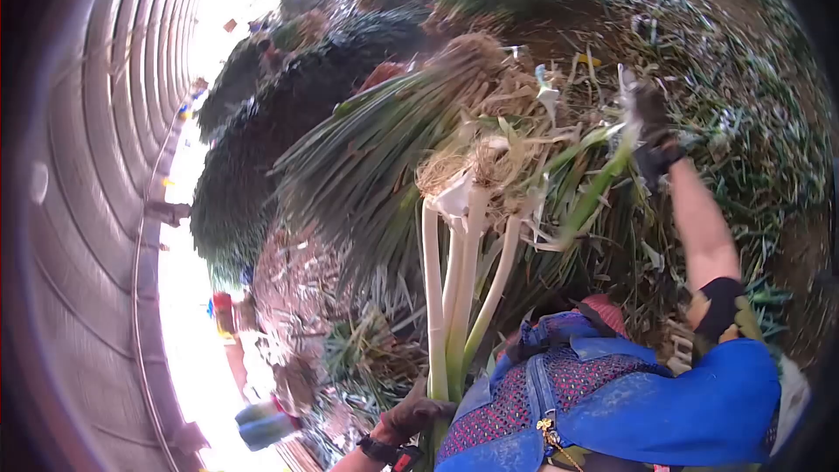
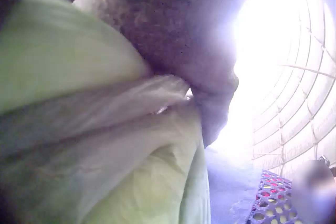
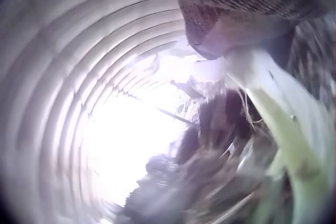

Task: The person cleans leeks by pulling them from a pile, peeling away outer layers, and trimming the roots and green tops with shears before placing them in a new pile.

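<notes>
My gloved left hand grips several long green onions low on their green part. They stand upright, white shafts side by side and stringy roots at the top. In the left wrist view the gloved fingers curl over the pale green onion stalks, which fill the lower left. Out to the right, my gloved right hand pinches the white end of a green onion leaf that trails down and left, blurred. The right wrist view shows that leaf hanging below the glove.
A large heap of green onions lies just beyond the held bunch, roots towards the right. More piles stand behind it. Leaf scraps cover the ground at right. A ribbed tunnel wall runs along the left.
</notes>
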The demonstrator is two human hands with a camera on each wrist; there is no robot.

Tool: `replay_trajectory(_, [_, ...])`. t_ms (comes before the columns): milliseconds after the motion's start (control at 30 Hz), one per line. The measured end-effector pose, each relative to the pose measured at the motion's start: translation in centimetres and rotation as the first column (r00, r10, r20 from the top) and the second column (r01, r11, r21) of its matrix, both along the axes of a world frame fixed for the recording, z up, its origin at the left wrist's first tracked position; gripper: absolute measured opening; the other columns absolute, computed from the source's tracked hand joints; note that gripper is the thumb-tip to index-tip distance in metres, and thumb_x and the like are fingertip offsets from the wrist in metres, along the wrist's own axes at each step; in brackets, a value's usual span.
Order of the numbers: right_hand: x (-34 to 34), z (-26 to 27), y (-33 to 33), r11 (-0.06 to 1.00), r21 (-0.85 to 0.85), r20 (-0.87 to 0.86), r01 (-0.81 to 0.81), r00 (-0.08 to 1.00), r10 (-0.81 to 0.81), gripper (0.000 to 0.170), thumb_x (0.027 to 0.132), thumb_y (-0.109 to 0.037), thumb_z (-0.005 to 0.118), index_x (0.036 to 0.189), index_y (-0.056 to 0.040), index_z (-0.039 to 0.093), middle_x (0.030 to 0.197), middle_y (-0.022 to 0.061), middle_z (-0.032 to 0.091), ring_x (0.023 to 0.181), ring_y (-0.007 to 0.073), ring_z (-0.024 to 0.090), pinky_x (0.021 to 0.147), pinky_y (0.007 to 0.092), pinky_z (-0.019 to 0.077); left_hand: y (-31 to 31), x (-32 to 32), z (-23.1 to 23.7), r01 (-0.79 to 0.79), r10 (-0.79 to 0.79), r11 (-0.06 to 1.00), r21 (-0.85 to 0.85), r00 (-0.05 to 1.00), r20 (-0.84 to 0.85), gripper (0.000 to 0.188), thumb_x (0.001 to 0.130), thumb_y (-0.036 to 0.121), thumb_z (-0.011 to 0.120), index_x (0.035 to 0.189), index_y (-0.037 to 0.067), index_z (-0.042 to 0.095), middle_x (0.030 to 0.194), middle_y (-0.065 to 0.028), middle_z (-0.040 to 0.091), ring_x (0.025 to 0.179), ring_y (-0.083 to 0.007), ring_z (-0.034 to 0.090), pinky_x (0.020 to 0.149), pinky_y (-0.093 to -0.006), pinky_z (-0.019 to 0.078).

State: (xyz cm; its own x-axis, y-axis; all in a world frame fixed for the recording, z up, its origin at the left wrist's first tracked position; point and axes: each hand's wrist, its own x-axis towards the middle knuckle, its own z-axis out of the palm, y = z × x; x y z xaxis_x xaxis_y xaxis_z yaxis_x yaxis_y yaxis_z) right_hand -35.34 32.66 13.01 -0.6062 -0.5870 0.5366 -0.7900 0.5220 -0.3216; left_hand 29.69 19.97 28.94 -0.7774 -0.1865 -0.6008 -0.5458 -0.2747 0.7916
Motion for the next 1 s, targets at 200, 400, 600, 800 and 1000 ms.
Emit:
replay_trajectory(200, [5.5, 15.5, -2.9, 0.968, 0.177, 0.262, -0.180, 0.956, 0.130, 0.074, 0.081, -0.039, 0.077, 0.139, -0.0004, 0.051, 0.129, 0.0260, 0.060, 0.117, 0.0342, 0.061, 0.100, 0.0416, 0.0491, 1.7, 0.2, -0.8, 0.106, -0.104, 0.993, -0.043, 0.994, 0.036, 0.112, 0.076, 0.077, 0.058, 0.144, -0.006, 0.028, 0.124, -0.0132, 0.063, 0.118, -0.0186, 0.057, 0.104, -0.0347, 0.0441])
replay_trajectory(400, [20.3, 10.5, -10.8, 0.838, 0.302, 0.094, -0.454, 0.889, 0.447, 0.025, 0.087, -0.038, 0.066, 0.085, -0.0139, 0.072, 0.078, 0.0050, 0.071, 0.071, 0.0239, 0.071, 0.069, 0.0471, 0.0564, 2.1, -3.4, -1.4, 0.167, -0.165, 0.984, -0.070, 0.986, 0.028, 0.097, 0.079, 0.078, 0.058, 0.128, -0.005, 0.052, 0.111, -0.0083, 0.065, 0.106, -0.0164, 0.059, 0.097, -0.0339, 0.0465])
replay_trajectory(600, [-4.6, 7.8, -0.4, 0.990, 0.111, 0.314, 0.090, 0.942, -0.121, 0.040, 0.089, -0.042, 0.060, 0.106, -0.0065, 0.069, 0.094, 0.0197, 0.072, 0.083, 0.0281, 0.072, 0.073, 0.0431, 0.0548, 2.0, -2.6, -1.9, 0.203, -0.202, 0.979, -0.021, 0.979, 0.029, 0.089, 0.082, 0.073, 0.056, 0.127, -0.004, 0.054, 0.111, -0.0086, 0.065, 0.105, -0.0167, 0.059, 0.097, -0.0337, 0.0465])
replay_trajectory(800, [5.5, 3.1, 3.2, 0.908, 0.109, 0.430, -0.404, 0.843, 0.323, 0.114, 0.065, -0.047, 0.089, 0.154, -0.0101, 0.029, 0.153, 0.0276, 0.035, 0.142, 0.0382, 0.035, 0.116, 0.0410, 0.0341, 1.0, -2.4, -2.3, 0.230, -0.230, 0.973, 0.004, 0.972, 0.037, 0.082, 0.084, 0.068, 0.055, 0.125, -0.003, 0.055, 0.111, -0.0088, 0.066, 0.104, -0.0171, 0.060, 0.097, -0.0334, 0.0466])
replay_trajectory(1000, [20.0, -3.4, -0.6, 0.683, -0.707, 0.683, -0.182, 0.075, 0.727, 0.068, 0.089, -0.014, 0.072, 0.149, -0.0070, 0.039, 0.141, 0.0116, 0.052, 0.126, 0.0217, 0.053, 0.108, 0.0357, 0.0436, -1.3, -3.5, -2.9, 0.310, -0.312, 0.950, 0.038, 0.948, 0.054, 0.075, 0.087, 0.063, 0.054, 0.123, -0.003, 0.056, 0.110, -0.0091, 0.066, 0.103, -0.0175, 0.060, 0.097, -0.0332, 0.0466])
